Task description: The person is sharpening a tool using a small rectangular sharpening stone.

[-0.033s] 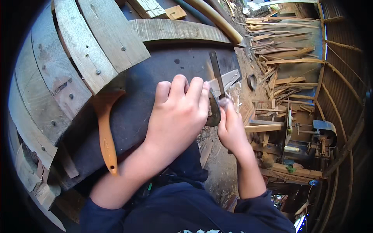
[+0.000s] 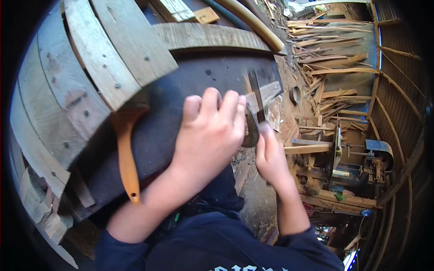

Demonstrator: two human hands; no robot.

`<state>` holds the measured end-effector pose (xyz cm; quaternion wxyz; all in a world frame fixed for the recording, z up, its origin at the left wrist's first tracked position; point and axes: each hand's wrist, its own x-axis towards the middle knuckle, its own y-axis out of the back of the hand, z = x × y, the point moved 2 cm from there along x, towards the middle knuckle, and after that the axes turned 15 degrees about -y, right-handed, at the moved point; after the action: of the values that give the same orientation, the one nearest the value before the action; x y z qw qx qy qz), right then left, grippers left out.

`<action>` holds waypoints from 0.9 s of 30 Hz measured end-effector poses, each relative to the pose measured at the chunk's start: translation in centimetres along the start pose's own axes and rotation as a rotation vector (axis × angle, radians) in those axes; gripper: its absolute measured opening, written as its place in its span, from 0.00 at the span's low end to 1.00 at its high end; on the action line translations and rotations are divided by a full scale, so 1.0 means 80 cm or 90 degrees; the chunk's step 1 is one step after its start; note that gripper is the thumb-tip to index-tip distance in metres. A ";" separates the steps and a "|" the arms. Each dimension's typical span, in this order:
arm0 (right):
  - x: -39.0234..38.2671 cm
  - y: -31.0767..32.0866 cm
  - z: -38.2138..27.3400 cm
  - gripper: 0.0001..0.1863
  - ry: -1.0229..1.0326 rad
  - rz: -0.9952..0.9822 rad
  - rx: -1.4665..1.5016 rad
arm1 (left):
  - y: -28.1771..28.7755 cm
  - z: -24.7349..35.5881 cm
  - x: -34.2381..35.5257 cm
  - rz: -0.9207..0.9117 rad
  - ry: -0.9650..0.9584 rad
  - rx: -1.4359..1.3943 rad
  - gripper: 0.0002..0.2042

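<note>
My left hand (image 2: pixel 210 128) is closed, knuckles up, over a tool with a dark rounded end (image 2: pixel 251 130) near the bench's right edge. From beyond its fingers a pale flat metal blade (image 2: pixel 270 92) sticks out to the right; the grip itself is hidden under the hand. A dark, narrow flat file (image 2: pixel 256 92) crosses that blade, pointing away from me. My right hand (image 2: pixel 272 156) is closed around the file's near end, just right of the dark rounded part. Motion blurs the file slightly. Whether it touches the blade I cannot tell.
A curved assembly of screwed wooden slats (image 2: pixel 97 58) fills the left of the dark bench (image 2: pixel 199 74). An orange-handled brush (image 2: pixel 127 162) lies below it. A curved board (image 2: pixel 212 36) and a round wooden handle (image 2: pixel 253 25) lie at the back. Wood strips (image 2: pixel 330 54) and machinery (image 2: pixel 377 156) stand right.
The file and my right hand have shifted slightly toward me. My left hand keeps its grip on the bladed tool. The whole view has moved a little.
</note>
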<state>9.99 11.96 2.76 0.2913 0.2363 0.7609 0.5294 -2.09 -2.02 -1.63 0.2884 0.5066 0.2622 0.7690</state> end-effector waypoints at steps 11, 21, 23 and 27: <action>-0.034 0.013 0.021 0.08 0.011 0.021 0.006 | -0.010 -0.011 0.010 0.021 0.025 0.034 0.20; -0.024 0.001 0.041 0.12 0.050 0.032 0.039 | -0.006 -0.011 0.018 0.002 0.025 0.018 0.23; 0.013 0.002 0.027 0.13 0.029 0.020 -0.003 | -0.002 -0.014 0.020 -0.008 0.020 0.017 0.23; -0.009 0.006 0.023 0.12 0.009 -0.010 -0.023 | 0.004 -0.013 0.007 -0.014 0.031 0.010 0.22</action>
<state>11.77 12.89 2.89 0.2942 0.2213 0.7549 0.5428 -3.34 -1.93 -1.42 0.2865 0.4873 0.2806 0.7757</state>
